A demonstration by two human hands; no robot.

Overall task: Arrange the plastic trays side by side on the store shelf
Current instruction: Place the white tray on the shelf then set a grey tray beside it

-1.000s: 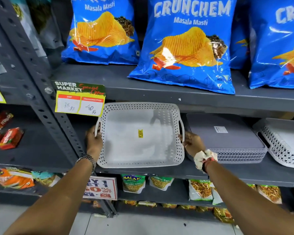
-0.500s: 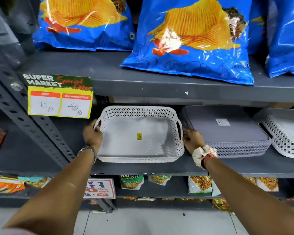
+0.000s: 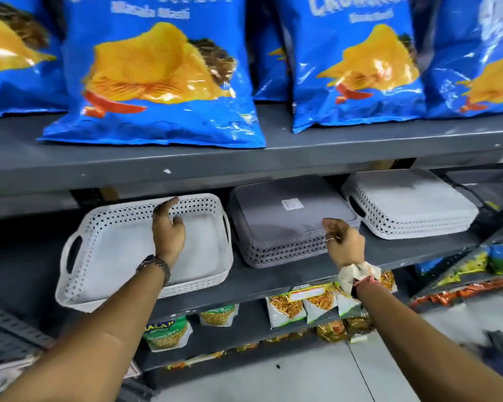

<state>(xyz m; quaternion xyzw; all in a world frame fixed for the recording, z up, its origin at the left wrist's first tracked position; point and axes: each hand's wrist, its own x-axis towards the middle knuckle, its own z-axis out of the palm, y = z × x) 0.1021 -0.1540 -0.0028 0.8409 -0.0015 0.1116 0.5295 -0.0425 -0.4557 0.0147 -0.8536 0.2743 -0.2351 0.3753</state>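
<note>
A white perforated tray point(image 3: 114, 256) with side handles lies upright at the left of the middle shelf point(image 3: 273, 278). My left hand point(image 3: 167, 230) hovers over its inside, fingers spread and pointing at the back rim, holding nothing. To its right sits a grey stack of trays point(image 3: 279, 227), turned upside down, with a white label on top. My right hand point(image 3: 343, 242) is at that stack's front right corner, fingers loosely curled against the edge; whether it grips the rim is unclear. Farther right stands a white upside-down tray stack point(image 3: 407, 204).
Big blue chip bags point(image 3: 157, 82) fill the shelf above and overhang its front edge. Dark trays point(image 3: 494, 195) sit at the far right of the middle shelf. Small snack packets point(image 3: 288, 309) line the shelf below. Grey floor lies beneath.
Both hands have let go of the white tray's handles. The left hand moved over the tray's inside, and the right hand moved right to the grey stack. The view shifted right.
</note>
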